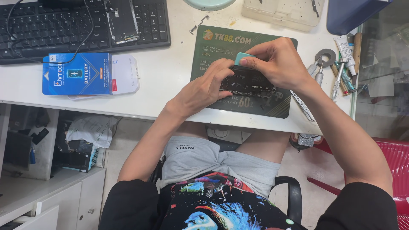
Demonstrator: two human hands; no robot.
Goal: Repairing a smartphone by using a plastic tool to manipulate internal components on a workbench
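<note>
i see the opened phone (246,81) lying dark side up on the green mat (213,51), near the front edge of the white desk (162,72). my left hand (203,88) closes its fingers on the phone's left end and pins it down. my right hand (279,61) pinches a small teal pick (243,58) between thumb and forefinger, its edge touching the phone's upper rim. to do this well, i judge the pick should stay shallow and flat along the seam, the left hand bearing down so the phone cannot skate on the mat — slow pressure, no levering.

on the desk, a black keyboard (51,30) sits at the back left with a phone frame (122,20) laid on it, and a blue box (76,73) lies just in front. screwdrivers (338,79) and tweezers (303,106) lie just right of the mat. a clear tray (281,12) stands at the back. below — a black chair (292,196), a red stool (394,162), white drawers (64,200).
</note>
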